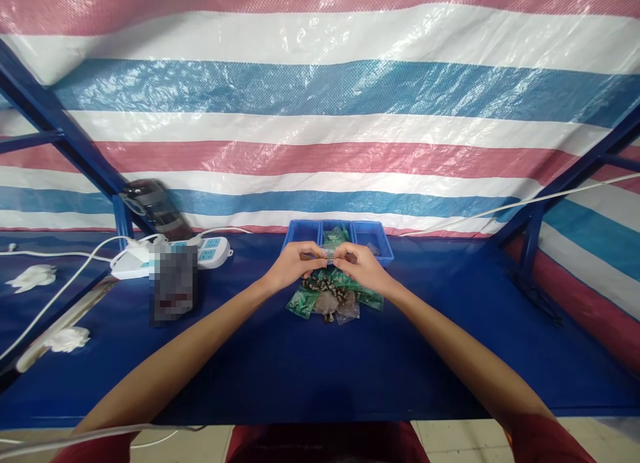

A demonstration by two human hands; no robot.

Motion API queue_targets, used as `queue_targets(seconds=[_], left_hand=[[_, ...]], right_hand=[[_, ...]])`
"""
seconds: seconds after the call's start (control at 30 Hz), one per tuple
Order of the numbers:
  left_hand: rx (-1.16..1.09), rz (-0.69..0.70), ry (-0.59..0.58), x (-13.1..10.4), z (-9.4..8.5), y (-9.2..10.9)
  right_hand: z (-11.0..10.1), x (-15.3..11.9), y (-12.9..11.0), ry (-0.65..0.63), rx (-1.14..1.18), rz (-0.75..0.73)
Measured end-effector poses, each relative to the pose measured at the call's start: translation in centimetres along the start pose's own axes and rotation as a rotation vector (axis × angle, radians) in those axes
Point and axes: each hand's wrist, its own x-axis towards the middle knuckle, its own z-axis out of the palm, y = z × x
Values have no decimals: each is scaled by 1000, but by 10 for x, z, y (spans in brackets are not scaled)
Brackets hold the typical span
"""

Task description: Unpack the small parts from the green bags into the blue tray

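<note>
Uneven light, wide-angle stretch at edges.
Glare streaks on striped tarp (pixel 320 126) above blue tray (pixel 369 234); tabletop (pixel 430 356) in front of tray dim; small parts (pixel 331 294) there soft on detail; pixelated block (pixel 173 284) left of tray.

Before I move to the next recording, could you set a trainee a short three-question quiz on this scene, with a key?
1. True or false: the left hand and the right hand both hold a piece of clear plastic between them.
2. Which compartment of the blue tray has a green packet in it?
A. left
B. middle
C. right
3. Fill in: the white power strip lies to the person's ____ of the tray.

Key: 1. True. 2. B. 3. left.
</note>
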Motion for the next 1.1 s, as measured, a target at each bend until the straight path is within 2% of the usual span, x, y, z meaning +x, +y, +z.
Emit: queue_targets(seconds=[0.2, 0.4, 1.1], left_hand=[[5, 0, -26, -2, 3, 0], [15, -10, -91, -1, 3, 0], [46, 56, -27, 0, -2, 4]], right_hand=[[3, -2, -5, -48, 108, 24], [1, -2, -7, -60, 88, 4], [-2, -2, -8, -11, -91, -70]])
